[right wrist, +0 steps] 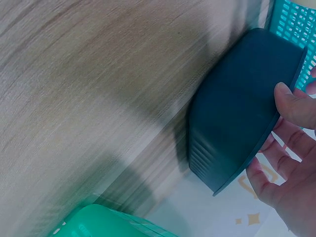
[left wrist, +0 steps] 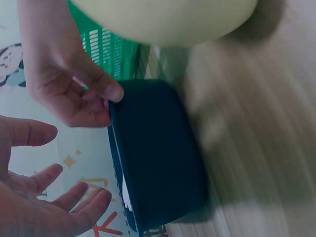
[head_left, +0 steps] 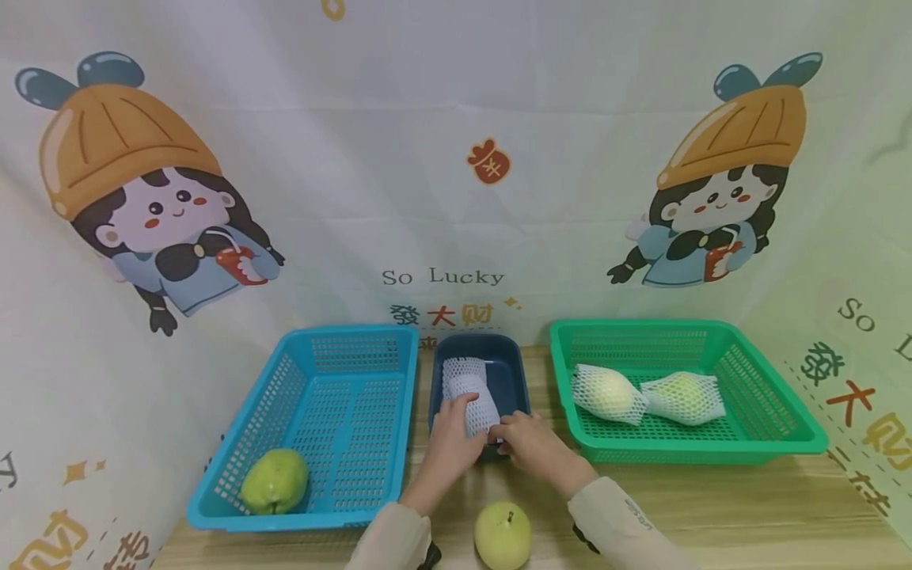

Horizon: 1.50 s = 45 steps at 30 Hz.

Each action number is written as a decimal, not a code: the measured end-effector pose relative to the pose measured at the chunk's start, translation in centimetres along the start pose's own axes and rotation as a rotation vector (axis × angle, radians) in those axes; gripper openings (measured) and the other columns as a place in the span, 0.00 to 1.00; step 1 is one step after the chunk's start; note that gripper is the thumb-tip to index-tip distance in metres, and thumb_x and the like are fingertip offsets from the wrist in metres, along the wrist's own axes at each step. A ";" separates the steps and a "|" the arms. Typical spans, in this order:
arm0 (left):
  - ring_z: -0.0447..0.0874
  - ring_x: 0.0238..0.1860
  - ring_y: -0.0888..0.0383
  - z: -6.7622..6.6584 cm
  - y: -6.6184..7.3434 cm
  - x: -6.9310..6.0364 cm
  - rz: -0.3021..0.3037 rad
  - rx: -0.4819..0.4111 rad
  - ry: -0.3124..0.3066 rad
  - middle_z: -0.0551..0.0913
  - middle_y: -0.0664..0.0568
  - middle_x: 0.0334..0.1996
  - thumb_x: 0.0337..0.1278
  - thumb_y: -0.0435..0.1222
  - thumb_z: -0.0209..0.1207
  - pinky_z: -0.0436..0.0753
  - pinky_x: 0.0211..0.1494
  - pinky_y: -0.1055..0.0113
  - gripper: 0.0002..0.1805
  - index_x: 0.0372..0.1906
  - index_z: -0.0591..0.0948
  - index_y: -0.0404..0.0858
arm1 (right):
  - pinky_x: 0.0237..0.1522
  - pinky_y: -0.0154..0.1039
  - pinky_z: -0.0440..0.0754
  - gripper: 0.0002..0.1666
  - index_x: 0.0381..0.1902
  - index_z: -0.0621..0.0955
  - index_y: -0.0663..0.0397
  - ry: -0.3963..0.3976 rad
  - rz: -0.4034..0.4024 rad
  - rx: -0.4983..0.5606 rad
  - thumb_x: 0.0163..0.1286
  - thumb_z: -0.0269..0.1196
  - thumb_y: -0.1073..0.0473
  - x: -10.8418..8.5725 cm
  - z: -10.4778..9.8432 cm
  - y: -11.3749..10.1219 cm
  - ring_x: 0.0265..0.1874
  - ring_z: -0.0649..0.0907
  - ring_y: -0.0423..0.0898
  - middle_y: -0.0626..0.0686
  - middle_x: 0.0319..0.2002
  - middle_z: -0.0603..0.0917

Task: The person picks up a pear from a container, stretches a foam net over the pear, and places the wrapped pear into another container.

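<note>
Between two plastic baskets, on a wood-grain worktop: one dark blue container, rounded rectangular, open at the top. Contents: white foam net sleeves, lying toward its left side and overlapping; exact count cannot be told.

Hands, two, bare, both at the near end of the container. Right hand: pinches the near rim, thumb against the outer wall, fingers on the inner side. Left hand: fingers spread and loosely extended, holding nothing in the left wrist view; poised close by the net sleeves, contact with them not certain. Cream cuffs on both forearms.

Loose fruit, one: yellow-green, round, with a short dark stem (yellow fruit); sits on the worktop between the forearms, nearer the wearer than the container.

Blue basket, left of the container: perforated, holding one green fruit, unwrapped, in the near left corner.

Green basket, right of the container: perforated, holding two netted fruits, side by side toward its left half, each in white foam mesh; the left one paler, the right one greener.

Backdrop: pale cloth, printed with two cartoon figures in orange hats, the words "So Lucky" and coloured characters.
</note>
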<state>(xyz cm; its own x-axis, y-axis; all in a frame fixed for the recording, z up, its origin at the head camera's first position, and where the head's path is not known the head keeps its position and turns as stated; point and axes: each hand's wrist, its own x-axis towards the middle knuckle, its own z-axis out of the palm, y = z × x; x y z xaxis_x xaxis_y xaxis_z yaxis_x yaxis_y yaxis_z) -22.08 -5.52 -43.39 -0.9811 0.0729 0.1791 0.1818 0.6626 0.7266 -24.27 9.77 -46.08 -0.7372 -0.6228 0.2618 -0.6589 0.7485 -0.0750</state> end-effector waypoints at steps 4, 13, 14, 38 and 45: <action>0.70 0.54 0.35 0.1 0.1 1.3 -0.040 0.006 0.007 0.68 0.33 0.56 0.50 0.31 0.59 0.73 0.52 0.44 0.28 0.60 0.70 0.35 | 0.30 0.35 0.67 0.07 0.33 0.83 0.45 -0.001 -0.006 -0.004 0.56 0.67 0.62 0.0 0.0 0.1 0.32 0.78 0.43 0.45 0.31 0.83; 0.66 0.58 0.32 0.1 -0.5 3.9 -0.179 -0.033 -0.078 0.62 0.27 0.60 0.52 0.32 0.58 0.73 0.52 0.43 0.30 0.63 0.66 0.34 | 0.30 0.36 0.69 0.08 0.34 0.83 0.44 -0.006 -0.014 -0.010 0.56 0.67 0.63 -0.2 -0.2 0.1 0.33 0.79 0.43 0.44 0.32 0.83; 0.65 0.59 0.31 0.1 -0.7 4.1 -0.193 -0.034 -0.095 0.61 0.26 0.61 0.52 0.32 0.58 0.73 0.52 0.43 0.31 0.63 0.66 0.34 | 0.30 0.36 0.69 0.08 0.34 0.83 0.44 -0.010 -0.014 -0.008 0.56 0.67 0.62 -0.2 -0.2 0.0 0.33 0.79 0.42 0.44 0.32 0.83; 0.70 0.52 0.27 2.3 -2.1 5.6 -0.347 -0.002 -0.064 0.59 0.18 0.59 0.45 0.25 0.61 0.73 0.50 0.41 0.51 0.71 0.44 0.33 | 0.29 0.33 0.68 0.07 0.34 0.83 0.44 0.002 -0.018 -0.010 0.57 0.66 0.62 -0.2 -0.1 0.0 0.32 0.78 0.42 0.44 0.32 0.83; 0.71 0.53 0.30 2.1 -1.9 5.9 -0.317 -0.014 0.007 0.67 0.23 0.55 0.45 0.23 0.59 0.73 0.52 0.42 0.46 0.70 0.49 0.31 | 0.29 0.34 0.68 0.07 0.34 0.83 0.45 0.003 -0.022 -0.010 0.57 0.66 0.62 -0.2 -0.3 0.1 0.32 0.78 0.42 0.44 0.32 0.83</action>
<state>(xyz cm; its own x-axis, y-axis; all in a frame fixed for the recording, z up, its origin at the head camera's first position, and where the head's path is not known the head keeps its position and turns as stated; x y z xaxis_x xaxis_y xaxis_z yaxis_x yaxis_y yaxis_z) -28.32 -4.83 -45.13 -0.9886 -0.1408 -0.0538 -0.1325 0.6410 0.7560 -24.16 10.04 -45.85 -0.7224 -0.6382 0.2664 -0.6732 0.7370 -0.0598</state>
